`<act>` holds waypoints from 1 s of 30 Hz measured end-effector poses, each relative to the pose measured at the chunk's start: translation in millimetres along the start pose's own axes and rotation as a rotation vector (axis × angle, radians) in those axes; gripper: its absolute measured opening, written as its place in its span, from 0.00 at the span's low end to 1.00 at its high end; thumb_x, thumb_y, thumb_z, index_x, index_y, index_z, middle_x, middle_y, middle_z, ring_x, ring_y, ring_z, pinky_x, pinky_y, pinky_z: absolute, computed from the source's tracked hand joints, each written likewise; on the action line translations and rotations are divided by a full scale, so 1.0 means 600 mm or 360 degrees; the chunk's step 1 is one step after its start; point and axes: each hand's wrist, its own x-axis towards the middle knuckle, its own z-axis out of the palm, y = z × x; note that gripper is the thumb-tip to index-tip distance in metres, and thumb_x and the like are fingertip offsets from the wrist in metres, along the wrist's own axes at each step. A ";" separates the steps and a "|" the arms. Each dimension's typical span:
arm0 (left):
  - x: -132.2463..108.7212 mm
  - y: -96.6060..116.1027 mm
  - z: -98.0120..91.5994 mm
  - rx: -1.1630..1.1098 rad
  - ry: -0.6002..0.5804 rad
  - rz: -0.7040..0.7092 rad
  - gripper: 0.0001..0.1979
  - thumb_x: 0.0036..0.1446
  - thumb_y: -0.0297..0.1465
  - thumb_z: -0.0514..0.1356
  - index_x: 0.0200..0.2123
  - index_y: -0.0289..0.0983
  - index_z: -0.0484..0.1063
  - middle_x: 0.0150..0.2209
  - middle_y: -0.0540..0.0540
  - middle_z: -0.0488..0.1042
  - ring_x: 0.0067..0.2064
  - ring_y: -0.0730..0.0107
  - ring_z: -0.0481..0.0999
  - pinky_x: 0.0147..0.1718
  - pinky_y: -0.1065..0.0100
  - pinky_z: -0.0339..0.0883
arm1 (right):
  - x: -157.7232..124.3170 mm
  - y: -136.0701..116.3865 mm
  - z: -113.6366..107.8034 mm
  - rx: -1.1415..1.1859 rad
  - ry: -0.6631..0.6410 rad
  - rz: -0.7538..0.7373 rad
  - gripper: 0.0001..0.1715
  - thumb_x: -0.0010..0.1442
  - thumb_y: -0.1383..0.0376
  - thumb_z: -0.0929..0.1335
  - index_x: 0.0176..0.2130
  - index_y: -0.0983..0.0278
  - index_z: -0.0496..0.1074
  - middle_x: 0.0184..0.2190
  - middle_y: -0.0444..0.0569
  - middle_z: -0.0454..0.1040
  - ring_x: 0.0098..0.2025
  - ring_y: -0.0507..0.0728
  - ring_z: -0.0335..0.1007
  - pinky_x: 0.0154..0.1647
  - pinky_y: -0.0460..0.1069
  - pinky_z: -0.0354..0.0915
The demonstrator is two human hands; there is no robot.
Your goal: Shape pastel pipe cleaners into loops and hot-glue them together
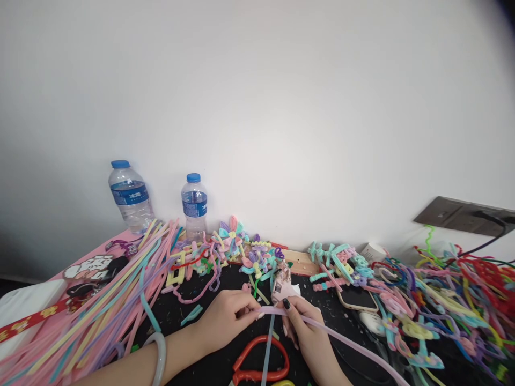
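Observation:
Between my two hands stretches a pale pink-lilac pipe cleaner (354, 346), its long free end running off to the lower right. My left hand (223, 320) pinches it near one end with thumb and fingertips. A short way along, my right hand (308, 327) grips it between thumb and forefinger. Under the held stretch hangs a pale blue strip (269, 348); whether it is joined to the pipe cleaner I cannot tell. Red-handled scissors (261, 356) lie on the black work surface just below my hands, their blades mostly out of view.
Long loose pipe cleaners (132, 289) spread over the left side. Two water bottles (195, 209) stand against the wall. Finished pipe-cleaner flowers (231, 236) lie at the back. On the right are a phone (358, 298), a tangled coloured heap (454, 300) and a wall socket (462, 214).

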 end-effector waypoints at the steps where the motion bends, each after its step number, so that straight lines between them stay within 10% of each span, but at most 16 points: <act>1: 0.000 0.000 0.000 0.0001 -0.0002 0.0001 0.06 0.55 0.27 0.58 0.28 0.35 0.75 0.23 0.52 0.70 0.24 0.75 0.67 0.25 0.76 0.57 | 0.000 0.000 0.000 0.0003 0.0002 0.0002 0.24 0.58 0.49 0.64 0.27 0.66 0.71 0.13 0.38 0.61 0.12 0.46 0.49 0.12 0.41 0.46; 30: 0.000 0.000 0.000 0.0009 0.0025 -0.0005 0.07 0.56 0.28 0.57 0.29 0.35 0.75 0.24 0.51 0.71 0.25 0.75 0.67 0.25 0.75 0.58 | -0.001 -0.002 -0.001 0.0040 -0.0015 0.0043 0.24 0.56 0.48 0.65 0.24 0.65 0.67 0.13 0.38 0.61 0.12 0.46 0.49 0.11 0.41 0.45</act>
